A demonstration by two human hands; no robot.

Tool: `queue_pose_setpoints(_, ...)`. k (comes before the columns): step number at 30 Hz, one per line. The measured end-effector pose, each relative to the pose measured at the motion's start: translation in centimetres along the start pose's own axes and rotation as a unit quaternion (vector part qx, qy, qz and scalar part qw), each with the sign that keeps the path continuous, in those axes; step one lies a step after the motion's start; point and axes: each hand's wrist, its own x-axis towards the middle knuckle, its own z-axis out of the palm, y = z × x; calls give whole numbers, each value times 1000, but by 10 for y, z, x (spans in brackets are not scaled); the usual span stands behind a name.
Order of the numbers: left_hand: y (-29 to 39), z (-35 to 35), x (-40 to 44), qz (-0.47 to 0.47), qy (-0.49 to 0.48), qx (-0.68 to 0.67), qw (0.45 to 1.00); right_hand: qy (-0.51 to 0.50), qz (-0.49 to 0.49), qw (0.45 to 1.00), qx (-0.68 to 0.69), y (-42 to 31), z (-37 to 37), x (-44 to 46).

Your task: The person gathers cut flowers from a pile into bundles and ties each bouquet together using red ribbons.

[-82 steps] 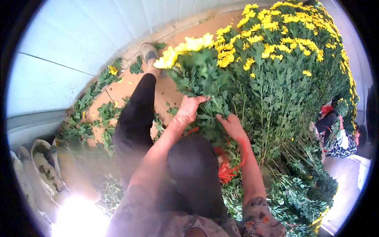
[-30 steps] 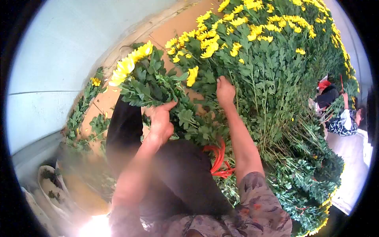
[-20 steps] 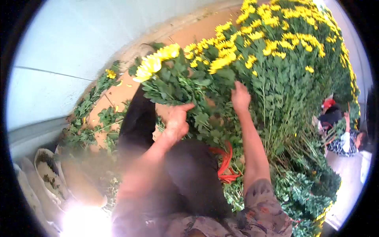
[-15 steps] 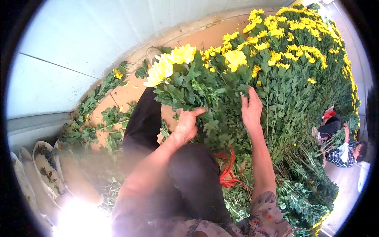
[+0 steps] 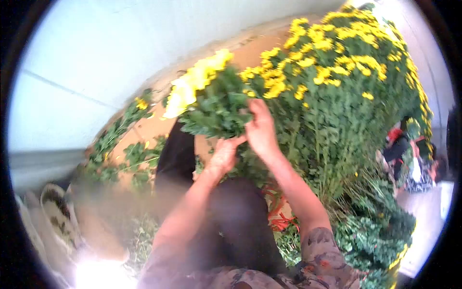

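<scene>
A bunch of yellow chrysanthemums [image 5: 197, 79] with thick green leaves leans over my knee, blooms pointing up and left. Around its lower part my left hand [image 5: 225, 156] is closed, the index finger reaching toward my other hand. My right hand [image 5: 261, 127] is closed at the right side of the bunch, fingers curled against the leaves and partly blurred; the stems inside both hands are hidden. The two hands nearly touch.
A large pile of yellow chrysanthemums [image 5: 346, 101] fills the right side. Red ties [image 5: 283, 221] lie beside my knee. Loose leaves [image 5: 137, 154] litter the brown floor near a pale wall [image 5: 96, 58]. Long pale curved objects [image 5: 60, 212] stand lower left. Another person [image 5: 416, 168] works far right.
My right hand has moved left to the bunch, bringing a chrysanthemum against the others. The bunch has shifted slightly left, and my left hand keeps its hold.
</scene>
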Motion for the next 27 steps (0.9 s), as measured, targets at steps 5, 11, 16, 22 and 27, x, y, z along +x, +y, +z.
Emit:
queue_pose_setpoints(5,84,25,-32,24,159,-153,975,-45,-162,958,-232,-18,-20,-9)
queue_pose_setpoints(11,163,-73,-41,73,111,-336,933,-365,34,834,-413,161,-99,-84)
queue_pose_setpoints(16,140,-71,-35,-18,228,-294,928,-121,173,919,-333,190,-158,-108)
queue_pose_setpoints(22,118,-5,-16,-9,139,-226,964,89,142,783,-600,233,-166,-27)
queue_pose_setpoints(27,79,31,-19,-91,151,-158,972,24,101,867,-487,196,-109,-47)
